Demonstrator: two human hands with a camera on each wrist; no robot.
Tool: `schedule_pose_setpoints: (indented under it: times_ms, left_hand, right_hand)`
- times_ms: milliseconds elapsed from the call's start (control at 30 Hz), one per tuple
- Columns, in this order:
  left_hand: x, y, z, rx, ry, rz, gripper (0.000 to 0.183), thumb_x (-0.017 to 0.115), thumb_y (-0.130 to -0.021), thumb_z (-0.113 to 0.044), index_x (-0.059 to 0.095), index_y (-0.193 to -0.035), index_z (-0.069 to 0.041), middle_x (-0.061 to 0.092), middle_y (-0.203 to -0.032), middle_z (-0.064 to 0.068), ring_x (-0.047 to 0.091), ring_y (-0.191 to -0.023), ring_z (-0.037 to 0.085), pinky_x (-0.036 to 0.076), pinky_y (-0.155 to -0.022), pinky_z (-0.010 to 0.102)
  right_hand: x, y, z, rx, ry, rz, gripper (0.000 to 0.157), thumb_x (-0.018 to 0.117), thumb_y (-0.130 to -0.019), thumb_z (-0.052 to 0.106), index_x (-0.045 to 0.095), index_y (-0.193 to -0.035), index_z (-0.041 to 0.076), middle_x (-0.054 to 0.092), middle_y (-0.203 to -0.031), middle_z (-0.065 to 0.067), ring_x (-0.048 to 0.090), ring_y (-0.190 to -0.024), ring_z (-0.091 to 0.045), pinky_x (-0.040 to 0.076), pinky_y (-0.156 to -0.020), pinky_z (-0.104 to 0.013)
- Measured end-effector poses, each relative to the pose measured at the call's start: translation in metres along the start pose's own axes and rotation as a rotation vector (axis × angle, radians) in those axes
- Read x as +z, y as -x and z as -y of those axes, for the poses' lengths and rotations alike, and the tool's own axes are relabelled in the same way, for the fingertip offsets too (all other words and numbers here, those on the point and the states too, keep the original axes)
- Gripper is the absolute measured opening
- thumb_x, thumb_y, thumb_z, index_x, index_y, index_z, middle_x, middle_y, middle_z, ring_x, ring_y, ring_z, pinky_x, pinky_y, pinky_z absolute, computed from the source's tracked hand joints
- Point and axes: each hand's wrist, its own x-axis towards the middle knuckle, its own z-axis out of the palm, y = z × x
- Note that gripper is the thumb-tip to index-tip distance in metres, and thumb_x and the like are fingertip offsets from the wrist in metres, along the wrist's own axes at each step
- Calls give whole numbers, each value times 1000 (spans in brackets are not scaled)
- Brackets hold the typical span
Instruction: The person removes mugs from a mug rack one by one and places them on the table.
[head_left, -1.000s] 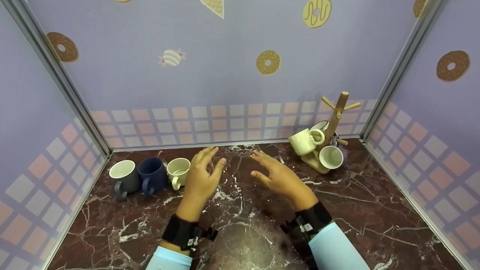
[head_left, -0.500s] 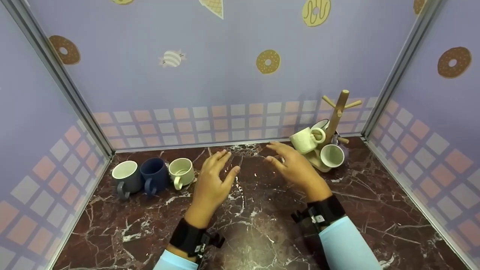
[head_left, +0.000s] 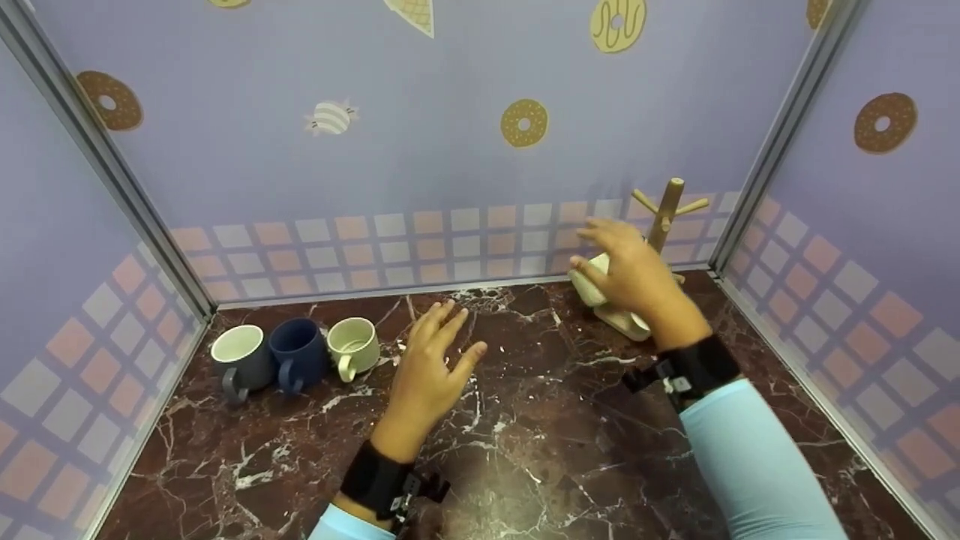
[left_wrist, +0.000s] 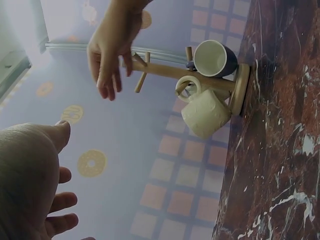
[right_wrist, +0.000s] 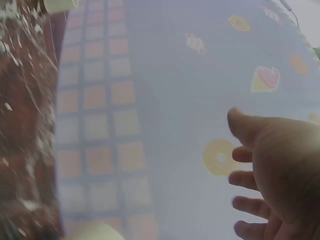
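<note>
Wooden mug tree (head_left: 670, 196) at the back right of the counter (head_left: 525, 450), with a cream mug (left_wrist: 204, 114) slung by its handle loop from a lower peg, body tilted; probably hung so to put the weight on the handle and keep the rim off the surface. Beside it on the same stand, a dark-sided mug (left_wrist: 215, 58) with its pale inside turned outward, likely carried on another peg, though hard to make out how. Well to the left, upright in a close row, a grey mug (head_left: 251, 367), a navy mug (head_left: 301, 354) and a pale mug (head_left: 360, 346), all with handles toward the near side, presumably set for an easy grasp.

Right hand (head_left: 634, 271) in front of the mug tree, arm stretched well forward, fingers pointing leftward, thumb spread wide below, nothing held. Seen from the left wrist, nearer the upper end of the stand than the hung mugs; cannot tell whether touching the wood. Left hand (head_left: 427, 371) over the counter just right of the pale mug, fingers extended forward, thumb well apart, likewise holding nothing, forearm slanting in from the near edge.
</note>
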Motion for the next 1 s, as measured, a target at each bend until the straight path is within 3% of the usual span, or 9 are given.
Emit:
schedule_pose_setpoints:
  times_ms: [200, 367, 533, 633, 1000]
  left_hand:
    - [6, 3, -6, 14, 0, 57, 67, 68, -111, -52, 59, -164, -13, 41, -184, 10, 33, -172, 45, 34, -136, 72]
    - [8, 6, -12, 36, -3, 113, 70, 66, -111, -55, 56, -167, -15, 39, -185, 7, 31, -174, 40, 30, -139, 69]
    - [13, 10, -16, 99, -7, 166, 70, 66, -111, -53, 55, -168, -13, 40, -184, 10, 33, -173, 43, 31, -139, 70]
    - [16, 12, -19, 117, -27, 207, 70, 64, -112, -54, 54, -169, -15, 39, -185, 9, 33, -173, 42, 32, -138, 70]
    - [25, 16, -25, 139, -58, 302, 72, 61, -112, -59, 51, -171, -20, 38, -185, 1, 33, -174, 34, 30, -141, 63]
  right_hand:
    - [-50, -23, -14, 99, 17, -62, 58, 64, -116, 39, 56, -163, 5, 38, -184, -19, 27, -173, -49, 18, -144, -67]
    - [-75, -37, -40, 182, 36, -86, 61, 61, -118, 39, 52, -166, 3, 42, -179, -27, 33, -169, -52, 21, -143, -69]
    - [-82, -46, -69, 279, -74, -146, 59, 58, -119, 31, 49, -169, 3, 58, -164, -32, 54, -155, -52, 41, -135, -66]
    - [-84, -51, -78, 332, -161, -162, 58, 56, -119, 29, 46, -171, 4, 55, -168, -32, 55, -156, -51, 43, -134, -64]
    - [-89, -60, -96, 396, -129, -11, 55, 50, -120, 19, 44, -171, -1, 57, -165, -34, 54, -155, -52, 45, -132, -65]
